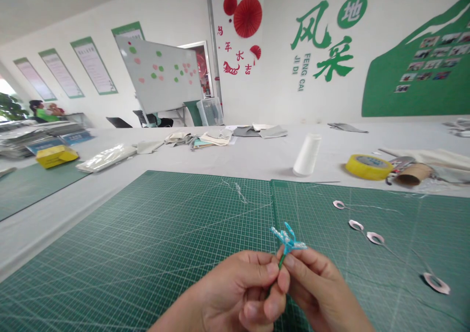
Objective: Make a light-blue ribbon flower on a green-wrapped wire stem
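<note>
Your left hand (235, 293) and right hand (316, 285) meet at the bottom of the view, both closed in a tight pinch on a thin green stem (281, 261). Its lower end disappears behind your left fingers, so you can't see where it stops. Just above your hands, at the top of the stem, sits a small turquoise beaded piece (288, 239) with splayed arms; its individual beads are too small to make out.

Beneath your hands lie two green cutting mats (147, 234) with printed grids, meeting at a seam straight ahead of your fingers. To the right of your right hand, four pale pink rings (375, 238) trail fine wire across the mat. Ahead of your hands, a wisp of white thread (238, 192) lies on the grid.

Beyond the mats, a long pale grey table (36, 229) holds a white thread cone (307, 154), a yellow tape roll (368, 167) and a cardboard tube (413, 174), all ahead and to the right of your hands. Ahead and to your left are a yellow box (57, 155), a plastic bag (106, 158) and folded fabric pieces (198, 138). Farther off, a whiteboard (157, 72) stands before a wall with green lettering (312, 38). Far to your left, a co-worker in a green top (44, 111) is small and partly hidden.
</note>
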`<control>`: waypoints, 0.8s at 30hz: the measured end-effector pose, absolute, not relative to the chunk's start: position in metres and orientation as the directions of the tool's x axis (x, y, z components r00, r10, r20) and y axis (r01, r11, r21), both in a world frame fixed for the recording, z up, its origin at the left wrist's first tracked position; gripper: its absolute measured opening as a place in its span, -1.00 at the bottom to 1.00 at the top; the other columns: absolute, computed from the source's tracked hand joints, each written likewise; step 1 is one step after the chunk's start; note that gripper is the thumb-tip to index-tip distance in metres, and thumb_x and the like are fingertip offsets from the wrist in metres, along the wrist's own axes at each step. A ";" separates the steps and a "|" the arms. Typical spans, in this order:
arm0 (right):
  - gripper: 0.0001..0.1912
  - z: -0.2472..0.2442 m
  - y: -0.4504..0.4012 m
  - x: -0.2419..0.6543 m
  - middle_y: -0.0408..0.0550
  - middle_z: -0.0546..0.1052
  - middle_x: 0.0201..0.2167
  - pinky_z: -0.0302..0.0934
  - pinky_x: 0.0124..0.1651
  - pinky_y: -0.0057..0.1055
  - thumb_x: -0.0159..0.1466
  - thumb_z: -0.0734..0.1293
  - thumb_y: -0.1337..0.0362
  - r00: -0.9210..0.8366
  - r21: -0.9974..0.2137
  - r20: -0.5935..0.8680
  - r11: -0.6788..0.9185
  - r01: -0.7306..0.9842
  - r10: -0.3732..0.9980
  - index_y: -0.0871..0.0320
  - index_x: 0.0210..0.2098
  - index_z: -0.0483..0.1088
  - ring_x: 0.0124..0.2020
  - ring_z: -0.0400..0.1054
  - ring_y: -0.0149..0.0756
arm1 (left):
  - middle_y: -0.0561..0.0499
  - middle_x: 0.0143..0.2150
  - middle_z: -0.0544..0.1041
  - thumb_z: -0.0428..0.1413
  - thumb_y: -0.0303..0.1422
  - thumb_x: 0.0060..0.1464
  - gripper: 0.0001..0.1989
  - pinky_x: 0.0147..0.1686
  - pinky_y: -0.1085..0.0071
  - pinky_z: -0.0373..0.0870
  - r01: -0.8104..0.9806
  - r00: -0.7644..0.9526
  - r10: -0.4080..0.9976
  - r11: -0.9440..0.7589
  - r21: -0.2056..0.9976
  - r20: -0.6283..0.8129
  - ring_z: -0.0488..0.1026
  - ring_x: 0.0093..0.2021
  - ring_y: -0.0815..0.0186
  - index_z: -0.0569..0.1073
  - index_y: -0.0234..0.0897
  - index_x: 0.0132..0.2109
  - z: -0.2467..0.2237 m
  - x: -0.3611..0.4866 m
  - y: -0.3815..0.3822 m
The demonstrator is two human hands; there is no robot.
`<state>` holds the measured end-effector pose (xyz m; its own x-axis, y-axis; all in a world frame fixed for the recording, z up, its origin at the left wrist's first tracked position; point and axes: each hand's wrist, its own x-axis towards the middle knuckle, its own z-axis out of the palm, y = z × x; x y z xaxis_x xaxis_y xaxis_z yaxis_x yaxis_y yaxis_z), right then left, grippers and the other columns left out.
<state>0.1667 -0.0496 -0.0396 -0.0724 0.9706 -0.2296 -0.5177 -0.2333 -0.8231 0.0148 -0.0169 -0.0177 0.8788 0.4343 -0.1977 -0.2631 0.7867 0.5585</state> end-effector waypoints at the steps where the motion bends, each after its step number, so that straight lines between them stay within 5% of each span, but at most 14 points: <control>1: -0.77 -0.040 -0.049 0.167 -0.33 0.17 -0.74 -0.02 -0.58 -0.55 0.00 0.53 0.11 -0.079 -0.818 -0.235 -0.241 -0.522 0.969 0.14 -0.52 0.54 -0.69 -0.19 -0.56 | 0.09 -0.63 0.36 0.13 -0.33 0.12 -0.84 -0.79 0.61 -0.13 -0.262 0.876 0.436 0.787 0.558 -0.205 0.00 -0.77 0.58 0.40 -0.37 -0.34 -0.016 0.015 -0.017; 5: -0.72 -0.037 -0.050 0.166 -0.28 0.24 -0.71 -0.22 -0.61 -0.60 -0.02 0.55 0.11 -0.072 -0.806 -0.252 -0.251 -0.536 0.965 0.19 -0.54 0.51 -0.67 -0.15 -0.59 | 0.12 -0.60 0.36 0.10 -0.38 0.15 -0.88 -0.76 0.64 -0.17 -0.284 0.824 0.507 0.754 0.592 -0.251 -0.07 -0.76 0.63 0.36 -0.35 -0.32 -0.013 0.016 -0.020; 10: -0.69 -0.035 -0.050 0.164 -0.37 0.08 -0.75 -0.36 -0.60 -0.54 -0.05 0.56 0.08 -0.011 -0.817 -0.263 -0.228 -0.530 0.965 0.18 -0.54 0.49 -0.67 -0.26 -0.58 | 0.14 -0.57 0.37 0.16 -0.40 0.11 -0.82 -0.75 0.62 -0.19 -0.340 0.720 0.644 0.653 0.676 -0.260 0.02 -0.75 0.63 0.27 -0.28 -0.35 -0.015 0.019 -0.022; 24: -0.72 -0.042 -0.049 0.168 -0.35 0.09 -0.73 -0.34 -0.60 -0.50 0.04 0.52 0.08 -0.024 -0.853 -0.215 -0.200 -0.482 0.976 0.15 -0.53 0.48 -0.67 -0.24 -0.55 | 0.12 -0.59 0.36 0.22 -0.23 0.03 -0.71 -0.69 0.58 -0.14 -0.279 0.641 0.701 0.592 0.756 -0.312 0.12 -0.69 0.59 0.32 -0.32 -0.42 -0.017 0.022 -0.023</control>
<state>0.1676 -0.0486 -0.0416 -0.0237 0.9763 -0.2152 -0.4823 -0.1997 -0.8530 0.0221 -0.0228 -0.0168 0.6411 0.7012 -0.3119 -0.2791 0.5916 0.7564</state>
